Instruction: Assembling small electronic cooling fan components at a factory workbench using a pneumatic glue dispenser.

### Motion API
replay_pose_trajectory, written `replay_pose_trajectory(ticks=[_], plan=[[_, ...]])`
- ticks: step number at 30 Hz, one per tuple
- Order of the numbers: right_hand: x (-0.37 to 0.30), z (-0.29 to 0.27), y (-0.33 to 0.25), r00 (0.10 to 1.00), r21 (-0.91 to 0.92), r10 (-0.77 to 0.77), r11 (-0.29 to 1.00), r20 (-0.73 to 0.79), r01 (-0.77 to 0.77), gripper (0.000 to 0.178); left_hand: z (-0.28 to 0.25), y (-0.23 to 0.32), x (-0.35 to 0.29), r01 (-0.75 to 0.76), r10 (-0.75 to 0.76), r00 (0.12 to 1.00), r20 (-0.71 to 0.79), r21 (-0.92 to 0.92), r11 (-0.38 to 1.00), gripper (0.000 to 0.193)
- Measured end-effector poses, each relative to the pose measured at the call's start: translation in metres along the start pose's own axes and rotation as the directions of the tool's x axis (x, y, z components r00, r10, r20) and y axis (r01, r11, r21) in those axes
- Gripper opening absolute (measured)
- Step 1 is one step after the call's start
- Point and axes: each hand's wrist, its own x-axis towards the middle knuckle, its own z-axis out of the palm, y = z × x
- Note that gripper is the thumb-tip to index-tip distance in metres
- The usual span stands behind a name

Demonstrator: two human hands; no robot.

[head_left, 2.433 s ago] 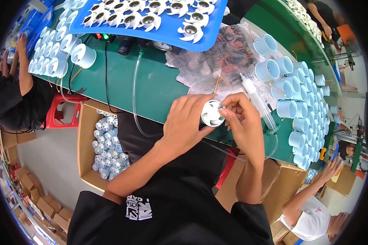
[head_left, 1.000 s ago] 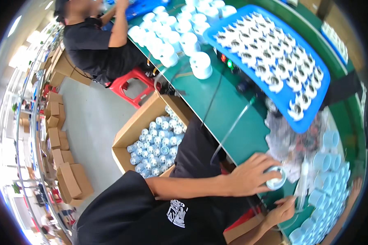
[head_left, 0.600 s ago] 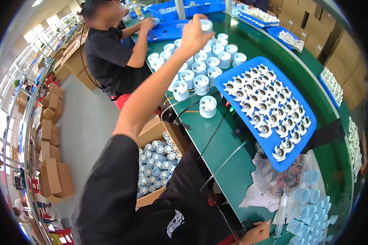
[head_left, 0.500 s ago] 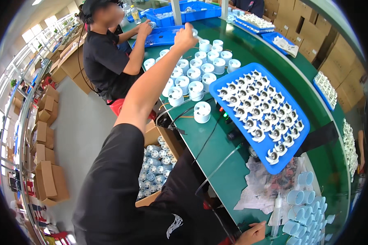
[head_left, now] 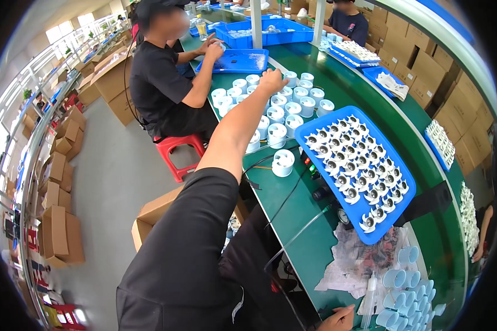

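My left arm reaches far across the green bench. The left hand (head_left: 273,81) is closed in a pinch, low over a cluster of light blue cylindrical fan housings (head_left: 277,134); what sits in its fingertips is hidden. One fan housing (head_left: 283,163) stands apart, nearer me, with an orange wire. At the lower edge my right hand (head_left: 338,319), partly cut off, rests open with nothing visible in it. Beside it lies a clear squeeze bottle (head_left: 371,295) with a white nozzle. A blue tray (head_left: 309,128) carries rows of white fan impellers (head_left: 350,157) with dark hubs.
A co-worker (head_left: 163,77) sits across to the left, hands on a small part by a blue tray (head_left: 259,62). Light blue cups (head_left: 395,278) crowd the lower right beside a stained paper sheet (head_left: 342,259). A hose (head_left: 298,234) crosses the bench. Open cartons (head_left: 154,212) stand below.
My left hand has come down from above the far housings into their cluster; the pale part visible in it earlier is no longer discernible. My right hand remains near the squeeze bottle.
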Motion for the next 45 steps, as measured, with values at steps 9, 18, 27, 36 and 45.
replay_pose_trajectory(ticks=[9, 18, 27, 36, 45], plan=[[-0.002, -0.004, 0.010, 0.995, 0.048, 0.067, 0.996, 0.078, -0.071, 0.042, -0.215, 0.131, -0.248, -0.658, 0.588, 0.747, -0.310, -0.471, 0.588, 0.011], [-0.009, -0.008, 0.005, 0.999, 0.091, -0.015, 0.996, 0.034, 0.012, 0.041, -0.364, 0.222, -0.347, -0.901, 0.650, -0.162, -0.742, -0.157, -0.403, 0.016], [-0.009, 0.006, 0.017, 0.995, 0.110, -0.093, 0.989, -0.047, 0.098, 0.040, -0.366, 0.220, -0.379, -0.948, 0.587, -0.042, -0.808, -0.154, -0.278, 0.010], [-0.017, 0.005, 0.026, 0.984, 0.089, -0.179, 0.980, 0.002, 0.178, 0.034, -0.363, 0.197, -0.397, -0.926, 0.551, 0.257, -0.794, -0.366, -0.097, 0.010], [-0.008, 0.012, 0.026, 0.999, 0.140, -0.035, 0.989, -0.024, 0.038, 0.043, -0.329, 0.185, -0.418, -0.718, 0.410, 0.678, -0.610, -0.669, 0.192, 0.011]])
